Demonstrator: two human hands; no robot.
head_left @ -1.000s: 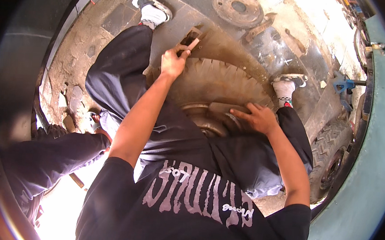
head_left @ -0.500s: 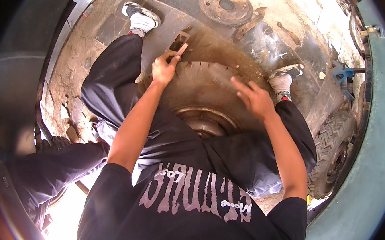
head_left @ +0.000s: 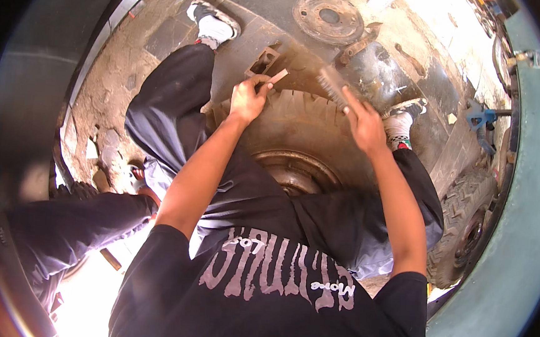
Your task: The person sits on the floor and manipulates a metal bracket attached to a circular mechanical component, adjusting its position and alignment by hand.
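Note:
A large worn tire (head_left: 286, 122) on a rusty rim stands between my spread legs, its tread edge away from me. My left hand (head_left: 248, 101) is closed on a short, flat, pinkish-tan strip (head_left: 278, 76) whose tip points up and right. It is held at the far left edge of the tread; what the strip is made of I cannot tell. My right hand (head_left: 365, 125) grips a brush (head_left: 333, 88) with its bristles turned toward the tire's far edge. The brush is smeared by motion, and whether it touches the rubber is unclear.
A hollow brick-like block (head_left: 265, 62) lies beyond my left hand. Farther off are a round steel wheel disc (head_left: 328, 18) and rusty metal pieces (head_left: 357, 46). Another treaded tire (head_left: 463, 219) and a blue clamp-like tool (head_left: 481, 116) are at right. Another person's leg (head_left: 84, 230) is at left.
The brush, a faint smear over the tread before, now shows beyond the tire's far edge. My right hand has turned, and the whole view has shifted slightly. My left hand still holds the strip.

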